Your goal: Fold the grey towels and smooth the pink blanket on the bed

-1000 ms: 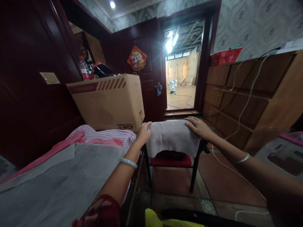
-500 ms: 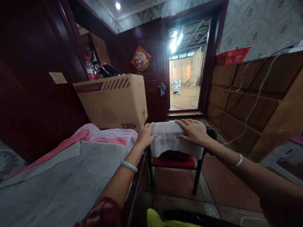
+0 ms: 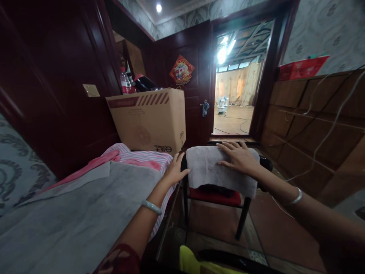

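Observation:
A pale grey towel point(image 3: 203, 169) hangs over the backrest of a black chair with a red seat point(image 3: 216, 196). My right hand point(image 3: 238, 156) lies flat on the towel's upper part, its fingers spread toward the far edge. At the left end of the backrest, beside the towel's edge, is my left hand point(image 3: 174, 169). Its thumb and fingers are apart, and I see nothing held in it. Whether its fingertips press on the black frame is hard to make out.
On the left, a bed carries a grey cover point(image 3: 94, 205) and a striped pink cloth point(image 3: 128, 152). A large cardboard box point(image 3: 148, 121) stands behind it. Wooden drawers point(image 3: 308, 114) with loose cables line the right, topped by a red basket point(image 3: 303, 68). A doorway opens ahead.
My left hand has slid off the towel's left edge onto the end of the backrest. My right hand stays on the towel. The view has turned slightly left.

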`<move>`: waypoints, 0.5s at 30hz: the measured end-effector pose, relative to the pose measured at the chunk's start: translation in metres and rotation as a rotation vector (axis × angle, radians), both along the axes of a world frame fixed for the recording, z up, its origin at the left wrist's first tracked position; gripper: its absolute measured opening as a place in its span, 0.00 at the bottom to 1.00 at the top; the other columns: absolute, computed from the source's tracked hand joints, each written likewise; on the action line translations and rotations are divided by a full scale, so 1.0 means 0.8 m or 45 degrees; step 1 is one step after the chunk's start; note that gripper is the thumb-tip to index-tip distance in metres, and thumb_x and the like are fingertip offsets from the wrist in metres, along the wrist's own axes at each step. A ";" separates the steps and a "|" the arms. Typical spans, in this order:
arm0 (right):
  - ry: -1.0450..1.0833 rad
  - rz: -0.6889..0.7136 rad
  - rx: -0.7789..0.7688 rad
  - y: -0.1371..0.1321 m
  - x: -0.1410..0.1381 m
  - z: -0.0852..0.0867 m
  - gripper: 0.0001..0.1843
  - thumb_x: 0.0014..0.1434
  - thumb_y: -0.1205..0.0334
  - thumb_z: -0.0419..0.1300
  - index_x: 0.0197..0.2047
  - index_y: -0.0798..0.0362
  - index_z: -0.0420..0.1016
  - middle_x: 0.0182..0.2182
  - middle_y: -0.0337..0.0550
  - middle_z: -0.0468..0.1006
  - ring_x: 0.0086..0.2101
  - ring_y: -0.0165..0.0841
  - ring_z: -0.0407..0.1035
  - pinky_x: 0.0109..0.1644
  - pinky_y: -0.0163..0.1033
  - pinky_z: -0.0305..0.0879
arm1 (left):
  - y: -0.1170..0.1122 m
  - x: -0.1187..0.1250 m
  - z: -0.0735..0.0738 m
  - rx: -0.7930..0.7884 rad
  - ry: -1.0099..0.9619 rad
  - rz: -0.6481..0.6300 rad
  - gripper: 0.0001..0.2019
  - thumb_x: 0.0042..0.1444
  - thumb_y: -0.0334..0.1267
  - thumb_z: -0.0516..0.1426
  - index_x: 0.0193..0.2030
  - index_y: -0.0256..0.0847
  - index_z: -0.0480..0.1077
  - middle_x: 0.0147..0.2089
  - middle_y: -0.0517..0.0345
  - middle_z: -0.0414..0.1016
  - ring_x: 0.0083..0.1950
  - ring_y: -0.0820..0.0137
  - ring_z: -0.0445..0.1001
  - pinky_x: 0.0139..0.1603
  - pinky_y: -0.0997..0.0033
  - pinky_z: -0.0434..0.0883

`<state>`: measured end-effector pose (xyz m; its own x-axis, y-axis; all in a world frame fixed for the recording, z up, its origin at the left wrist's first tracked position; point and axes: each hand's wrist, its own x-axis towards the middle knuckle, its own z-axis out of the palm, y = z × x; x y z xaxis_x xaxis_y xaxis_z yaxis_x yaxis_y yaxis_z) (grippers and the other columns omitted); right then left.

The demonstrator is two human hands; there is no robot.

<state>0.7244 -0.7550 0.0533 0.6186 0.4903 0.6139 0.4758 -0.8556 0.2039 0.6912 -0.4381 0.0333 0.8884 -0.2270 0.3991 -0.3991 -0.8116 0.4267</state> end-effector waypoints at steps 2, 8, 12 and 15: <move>0.028 0.038 0.020 0.012 0.000 0.009 0.39 0.62 0.35 0.52 0.70 0.48 0.61 0.62 0.55 0.71 0.60 0.55 0.62 0.64 0.65 0.49 | 0.016 -0.017 -0.009 -0.038 -0.002 0.005 0.37 0.51 0.40 0.63 0.68 0.37 0.59 0.72 0.38 0.58 0.74 0.54 0.54 0.72 0.48 0.55; 0.019 0.193 0.129 0.059 -0.019 0.018 0.33 0.66 0.43 0.51 0.68 0.49 0.63 0.61 0.54 0.72 0.60 0.52 0.62 0.64 0.63 0.52 | 0.033 -0.121 -0.012 -0.353 0.215 -0.075 0.10 0.56 0.38 0.56 0.41 0.41 0.78 0.43 0.51 0.82 0.46 0.61 0.79 0.50 0.61 0.74; 0.068 0.493 0.197 0.112 -0.056 -0.023 0.26 0.68 0.51 0.51 0.65 0.49 0.68 0.59 0.51 0.74 0.59 0.47 0.64 0.65 0.60 0.54 | 0.027 -0.250 0.018 -0.646 0.170 -0.140 0.12 0.60 0.43 0.56 0.30 0.42 0.77 0.32 0.55 0.80 0.37 0.67 0.77 0.42 0.67 0.72; 0.204 0.724 0.218 0.165 -0.085 -0.075 0.23 0.68 0.52 0.52 0.62 0.48 0.71 0.59 0.51 0.75 0.58 0.47 0.66 0.63 0.60 0.58 | 0.033 -0.352 0.041 -0.794 0.058 -0.144 0.14 0.61 0.48 0.57 0.32 0.45 0.78 0.34 0.54 0.79 0.37 0.66 0.77 0.42 0.65 0.73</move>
